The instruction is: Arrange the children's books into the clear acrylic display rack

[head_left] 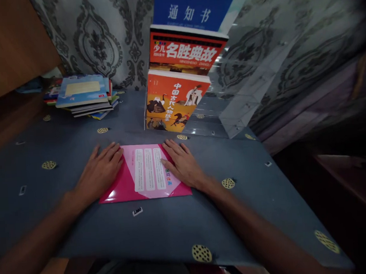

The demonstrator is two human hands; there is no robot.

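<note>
Books in a loose pile [80,100] sit at far left on my view of the worktop [164,229], near the patterned curtain [96,43] and well apart from both hands. Next along, I have the left hand [102,170] lying palm down across the left edge of the pink book [149,193], its fingers stretched out towards the far left corner, uncurled and with no grip that I can see. That pink book lies flat between the two hands, close to the near side of the worktop, and its long axis looks to me to run sideways, from one hand to the other. Behind it and a little to the right, an orange book [165,99] stands propped up, with a red book [184,54] and a blue cover [193,8] showing above. On the right, my right hand [184,165] rests over the book's right edge, fingers extended and thumb reaching inward onto the cover, pinching nothing visible. Neither hand is the nearer, since both touch the book, though the right thumb reaches well in. A clear rack [238,108] stands beyond, further right.
</note>
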